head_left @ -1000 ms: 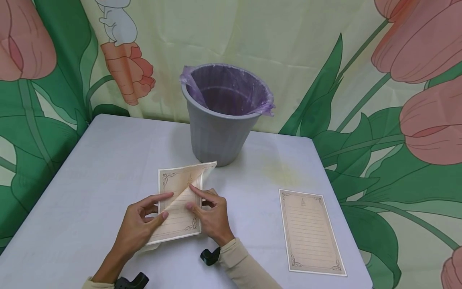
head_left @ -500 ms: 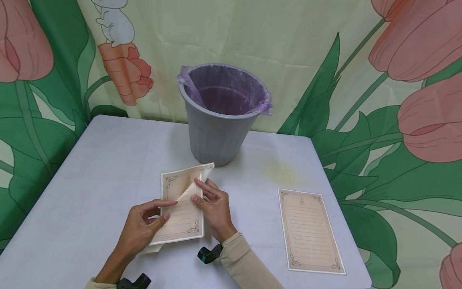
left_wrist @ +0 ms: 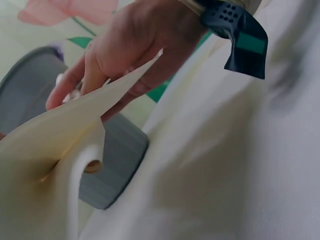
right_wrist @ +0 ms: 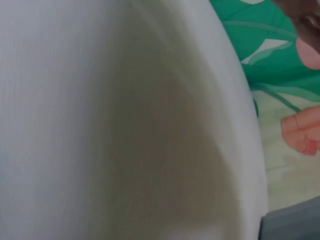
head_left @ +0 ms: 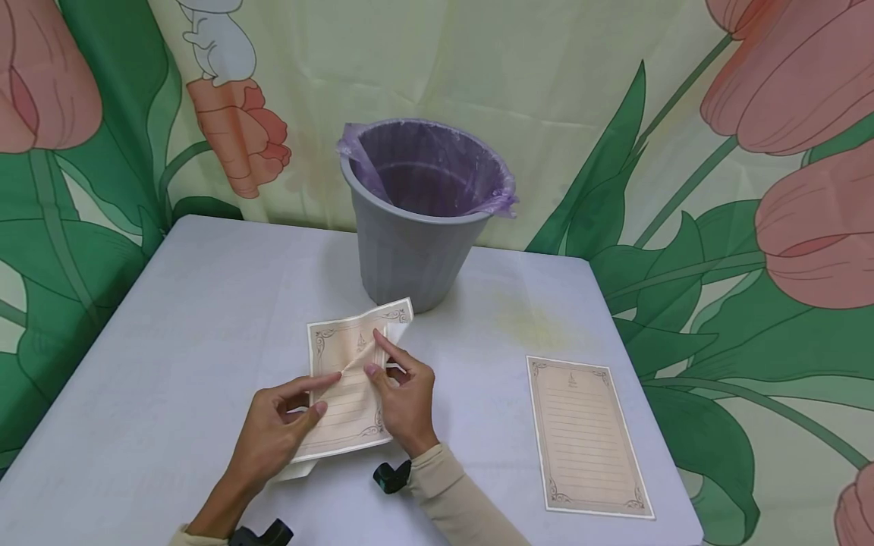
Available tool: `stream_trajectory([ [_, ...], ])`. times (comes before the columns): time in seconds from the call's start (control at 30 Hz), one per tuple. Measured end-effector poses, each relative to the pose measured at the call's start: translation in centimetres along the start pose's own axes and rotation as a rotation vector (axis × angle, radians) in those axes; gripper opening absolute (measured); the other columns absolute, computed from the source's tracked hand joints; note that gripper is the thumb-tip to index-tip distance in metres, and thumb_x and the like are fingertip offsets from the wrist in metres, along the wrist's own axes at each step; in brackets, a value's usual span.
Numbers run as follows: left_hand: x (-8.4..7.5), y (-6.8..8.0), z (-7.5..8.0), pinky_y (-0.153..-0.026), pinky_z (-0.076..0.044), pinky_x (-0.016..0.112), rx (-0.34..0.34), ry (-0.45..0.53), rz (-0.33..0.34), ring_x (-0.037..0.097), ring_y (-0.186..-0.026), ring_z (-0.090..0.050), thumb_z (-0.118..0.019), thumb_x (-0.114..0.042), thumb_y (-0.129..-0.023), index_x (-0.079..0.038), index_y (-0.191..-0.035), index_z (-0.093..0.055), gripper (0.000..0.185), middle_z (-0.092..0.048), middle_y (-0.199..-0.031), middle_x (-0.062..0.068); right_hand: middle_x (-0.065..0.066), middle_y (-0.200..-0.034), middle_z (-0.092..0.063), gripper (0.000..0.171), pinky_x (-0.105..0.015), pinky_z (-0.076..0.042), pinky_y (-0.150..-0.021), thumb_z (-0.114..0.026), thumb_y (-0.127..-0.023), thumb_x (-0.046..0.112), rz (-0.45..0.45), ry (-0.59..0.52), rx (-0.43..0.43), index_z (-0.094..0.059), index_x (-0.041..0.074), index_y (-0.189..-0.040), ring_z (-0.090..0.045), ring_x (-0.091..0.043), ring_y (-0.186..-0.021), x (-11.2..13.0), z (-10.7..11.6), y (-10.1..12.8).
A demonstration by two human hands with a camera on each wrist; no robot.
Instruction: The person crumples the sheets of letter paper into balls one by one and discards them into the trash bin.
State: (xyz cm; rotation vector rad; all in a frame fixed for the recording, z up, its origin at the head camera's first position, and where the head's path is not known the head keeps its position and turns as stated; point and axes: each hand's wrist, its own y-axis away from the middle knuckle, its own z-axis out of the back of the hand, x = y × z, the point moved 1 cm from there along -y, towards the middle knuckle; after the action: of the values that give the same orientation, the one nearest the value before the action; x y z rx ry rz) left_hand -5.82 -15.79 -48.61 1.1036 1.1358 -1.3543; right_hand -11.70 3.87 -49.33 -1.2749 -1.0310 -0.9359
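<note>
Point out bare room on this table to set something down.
Bare: the table left of the left hand and bin; also between bin, right hand and flat sheet. Crowded: the near middle, where both hands hold the bent sheet.

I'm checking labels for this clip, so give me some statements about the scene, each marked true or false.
1. A purple liner sits inside the gray bin. True.
2. The gray bin lies on its side. False: it stands upright.
3. The left grip and right grip both hold the bent sheet. True.
4. The flat sheet lies left of both grips. False: the flat sheet lies to their right.
5. The flat sheet bears ruled lines. True.
</note>
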Motion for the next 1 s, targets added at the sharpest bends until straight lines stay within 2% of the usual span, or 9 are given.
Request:
stream_trajectory([
  [0.2, -0.03, 0.04, -0.25, -0.077, -0.065, 0.027, -0.019, -0.006, 0.003, 0.013, -0.101, -0.071, -0.071, 0.005, -0.097, -0.004, -0.133, -0.073, 0.038, -0.067, -0.141, 0.020, -0.012, -0.108, -0.077, 0.047, -0.030, -0.062, -0.085, -0.074, -0.098, 0.003, 0.158, 0.191, -0.007, -0.069, 0.018, -0.142, -0.071, -0.023, -0.099, -0.19, -0.24, -0.07],
  [0.4, 0.16, -0.12, -0.30, -0.081, -0.064, 0.026, -0.027, 0.021, 0.002, 0.008, -0.107, -0.072, -0.073, 0.004, -0.096, -0.005, -0.136, -0.071, 0.041, -0.067, -0.143, 0.018, -0.010, -0.094, -0.071, 0.046, -0.026, -0.061, -0.082, -0.072, -0.100, 0.006, 0.155, 0.255, 0.003, -0.068, 0.023, -0.144, -0.069, -0.018, -0.091, -0.23, -0.27, -0.09],
  [0.5, 0.39, -0.13, -0.39, -0.085, -0.064, 0.025, -0.026, 0.032, -0.015, 0.005, -0.113, -0.072, -0.072, 0.005, -0.097, -0.005, -0.138, -0.069, 0.043, -0.066, -0.145, 0.019, -0.014, -0.119, -0.076, 0.055, -0.024, -0.060, -0.096, -0.069, -0.100, -0.001, 0.105, 0.169, 0.040, -0.061, 0.021, -0.150, -0.075, -0.017, -0.108, -0.10, -0.28, -0.18],
  [0.57, 0.48, -0.10, -0.42, -0.086, -0.063, 0.024, -0.032, 0.037, -0.031, 0.003, -0.116, -0.071, -0.072, 0.005, -0.097, -0.004, -0.139, -0.069, 0.043, -0.066, -0.145, 0.019, -0.014, -0.135, -0.073, 0.060, -0.027, -0.056, -0.106, -0.068, -0.100, -0.005, 0.081, 0.127, 0.071, -0.058, 0.020, -0.153, -0.072, -0.018, -0.121, 0.08, -0.21, -0.27],
  [0.63, 0.45, -0.11, -0.41, -0.086, -0.064, 0.024, -0.043, 0.035, -0.048, 0.003, -0.116, -0.071, -0.072, 0.006, -0.097, -0.003, -0.140, -0.068, 0.044, -0.067, -0.144, 0.020, -0.011, -0.141, -0.069, 0.062, -0.031, -0.053, -0.111, -0.067, -0.099, -0.009, 0.073, 0.102, 0.101, -0.056, 0.018, -0.154, -0.068, -0.018, -0.130, 0.21, -0.13, -0.38],
  [0.73, 0.35, -0.20, -0.27, -0.085, -0.064, 0.025, -0.057, 0.039, -0.069, 0.004, -0.116, -0.072, -0.071, 0.008, -0.096, -0.003, -0.141, -0.067, 0.046, -0.067, -0.143, 0.020, -0.009, -0.121, -0.079, 0.054, -0.030, -0.058, -0.104, -0.070, -0.098, -0.005, 0.110, 0.174, 0.116, -0.064, 0.019, -0.147, -0.071, -0.016, -0.119, 0.21, 0.07, -0.43],
  [0.83, 0.14, -0.26, -0.15, -0.082, -0.065, 0.028, -0.052, 0.061, -0.079, 0.009, -0.112, -0.075, -0.070, 0.011, -0.096, -0.005, -0.147, -0.063, 0.054, -0.067, -0.140, 0.025, -0.006, -0.105, -0.076, 0.048, -0.026, -0.061, -0.086, -0.071, -0.099, 0.000, 0.152, 0.268, 0.137, -0.068, 0.019, -0.143, -0.070, -0.012, -0.102, 0.08, 0.19, -0.32],
  [0.93, -0.09, -0.24, -0.10, -0.080, -0.066, 0.029, -0.048, 0.050, -0.107, 0.011, -0.110, -0.076, -0.069, 0.014, -0.094, -0.010, -0.152, -0.059, 0.063, -0.066, -0.141, 0.028, -0.004, -0.101, -0.072, 0.046, -0.021, -0.057, -0.072, -0.071, -0.100, 0.002, 0.194, 0.355, 0.160, -0.069, 0.019, -0.142, -0.065, -0.008, -0.093, 0.14, 0.24, -0.19],
  [1.0, -0.25, -0.23, -0.14, -0.079, -0.066, 0.028, -0.058, 0.006, -0.144, 0.011, -0.111, -0.075, -0.069, 0.015, -0.093, -0.014, -0.154, -0.057, 0.068, -0.064, -0.143, 0.028, -0.004, -0.100, -0.072, 0.046, -0.019, -0.053, -0.065, -0.070, -0.100, 0.001, 0.226, 0.403, 0.169, -0.070, 0.020, -0.142, -0.062, -0.007, -0.089, 0.25, 0.20, -0.15],
])
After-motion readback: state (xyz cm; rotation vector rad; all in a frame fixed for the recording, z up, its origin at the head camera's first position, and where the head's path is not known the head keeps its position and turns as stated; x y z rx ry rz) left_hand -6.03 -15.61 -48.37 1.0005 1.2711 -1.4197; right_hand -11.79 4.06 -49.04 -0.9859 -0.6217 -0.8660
